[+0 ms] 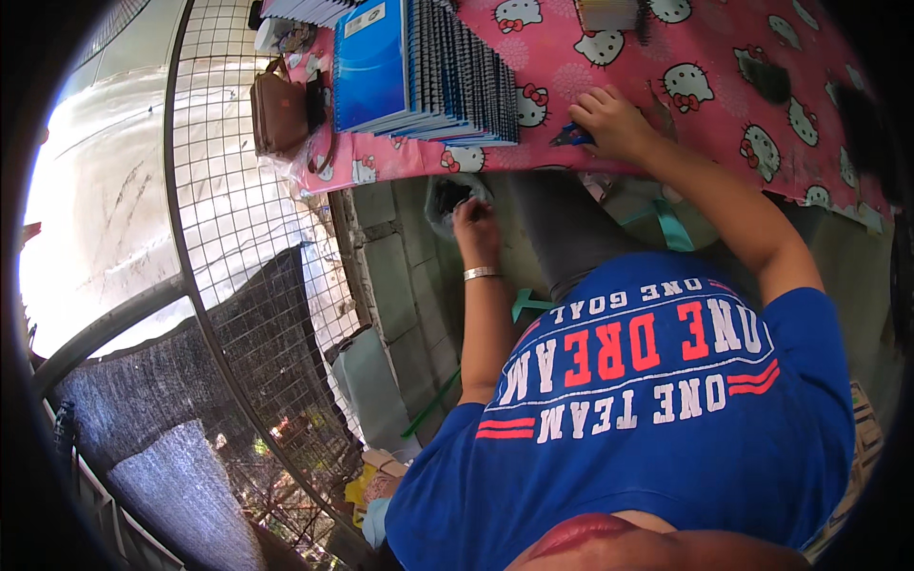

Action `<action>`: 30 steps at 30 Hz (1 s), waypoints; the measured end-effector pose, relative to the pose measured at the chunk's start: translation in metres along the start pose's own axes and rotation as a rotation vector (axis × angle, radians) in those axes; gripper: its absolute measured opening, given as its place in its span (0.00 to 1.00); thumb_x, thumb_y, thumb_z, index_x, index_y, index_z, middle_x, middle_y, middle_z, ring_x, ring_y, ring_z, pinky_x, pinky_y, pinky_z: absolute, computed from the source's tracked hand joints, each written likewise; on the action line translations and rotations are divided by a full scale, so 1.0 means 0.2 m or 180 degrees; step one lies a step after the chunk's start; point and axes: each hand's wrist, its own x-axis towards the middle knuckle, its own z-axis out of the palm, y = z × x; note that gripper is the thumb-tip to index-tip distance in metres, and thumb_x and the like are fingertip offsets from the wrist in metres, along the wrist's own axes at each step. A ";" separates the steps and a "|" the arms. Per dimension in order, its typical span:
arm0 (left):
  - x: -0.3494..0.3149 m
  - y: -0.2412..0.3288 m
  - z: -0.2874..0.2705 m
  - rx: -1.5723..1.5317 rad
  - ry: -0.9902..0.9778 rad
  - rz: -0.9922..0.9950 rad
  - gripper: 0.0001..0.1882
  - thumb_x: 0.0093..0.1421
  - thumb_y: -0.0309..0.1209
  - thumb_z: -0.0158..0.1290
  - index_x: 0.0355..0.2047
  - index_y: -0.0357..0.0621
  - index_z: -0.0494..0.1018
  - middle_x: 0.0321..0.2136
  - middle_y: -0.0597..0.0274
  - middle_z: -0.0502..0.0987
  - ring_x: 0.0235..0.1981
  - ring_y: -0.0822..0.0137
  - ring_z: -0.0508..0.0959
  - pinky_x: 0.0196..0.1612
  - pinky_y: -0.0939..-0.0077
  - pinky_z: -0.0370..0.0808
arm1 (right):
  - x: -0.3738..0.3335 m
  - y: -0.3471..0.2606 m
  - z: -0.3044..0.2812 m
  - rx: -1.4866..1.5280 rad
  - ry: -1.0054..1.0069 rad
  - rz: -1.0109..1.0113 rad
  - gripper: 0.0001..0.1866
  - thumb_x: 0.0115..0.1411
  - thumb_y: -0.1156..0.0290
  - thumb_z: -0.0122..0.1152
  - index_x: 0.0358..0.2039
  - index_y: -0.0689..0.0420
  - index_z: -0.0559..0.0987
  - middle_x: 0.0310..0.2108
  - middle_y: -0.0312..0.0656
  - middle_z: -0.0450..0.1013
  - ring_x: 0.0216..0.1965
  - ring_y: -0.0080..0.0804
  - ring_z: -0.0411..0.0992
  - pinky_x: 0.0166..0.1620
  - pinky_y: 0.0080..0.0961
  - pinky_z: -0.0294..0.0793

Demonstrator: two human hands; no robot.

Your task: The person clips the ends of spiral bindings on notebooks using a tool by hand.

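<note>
My right hand [614, 124] rests on the pink tabletop, closed round blue-handled pliers [574, 136] whose dark tip points left. Just left of the pliers stands a tall stack of spiral-bound notebooks [371, 71] with a blue cover on top and black coils along the right side. Below the table's front edge, my left hand [476, 228] is at the mouth of a clear plastic bag [440, 205] with dark contents. Its fingers are curled together; whatever is between them is too small and dark to make out.
A patterned pink cover [685, 143] lies over the table. At its left end are a brown bag [281, 109] and, behind the stack, more notebooks [319, 9]. A pale stack of paper [609, 14] lies at the far edge. Wire mesh [224, 124] rises on the left.
</note>
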 end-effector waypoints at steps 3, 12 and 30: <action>0.12 0.35 -0.36 -0.0327 0.0359 0.0182 0.04 0.58 0.24 0.56 0.33 0.43 0.72 0.35 0.57 0.76 0.38 0.60 0.77 0.50 0.64 0.77 | 0.01 -0.07 -0.01 0.0227 0.0060 0.0068 0.28 0.38 0.63 0.73 0.41 0.53 0.72 0.39 0.40 0.70 0.46 0.38 0.69 0.49 0.34 0.67; 0.21 1.15 -0.03 0.2069 0.1275 0.1301 0.28 0.58 0.34 0.55 0.57 0.37 0.65 0.54 0.52 0.69 0.53 0.52 0.71 0.54 0.49 0.68 | -0.01 -0.05 0.02 0.0341 0.0261 0.0056 0.26 0.43 0.60 0.71 0.43 0.52 0.72 0.38 0.39 0.69 0.46 0.37 0.69 0.51 0.34 0.66; -0.41 0.85 1.70 0.5368 -0.2646 0.2888 0.16 0.51 0.27 0.65 0.39 0.42 0.74 0.63 0.47 0.62 0.67 0.56 0.58 0.64 0.64 0.57 | 0.50 -0.28 -0.60 0.2320 0.1313 -0.0409 0.27 0.47 0.59 0.71 0.46 0.51 0.74 0.44 0.40 0.72 0.50 0.44 0.69 0.54 0.42 0.63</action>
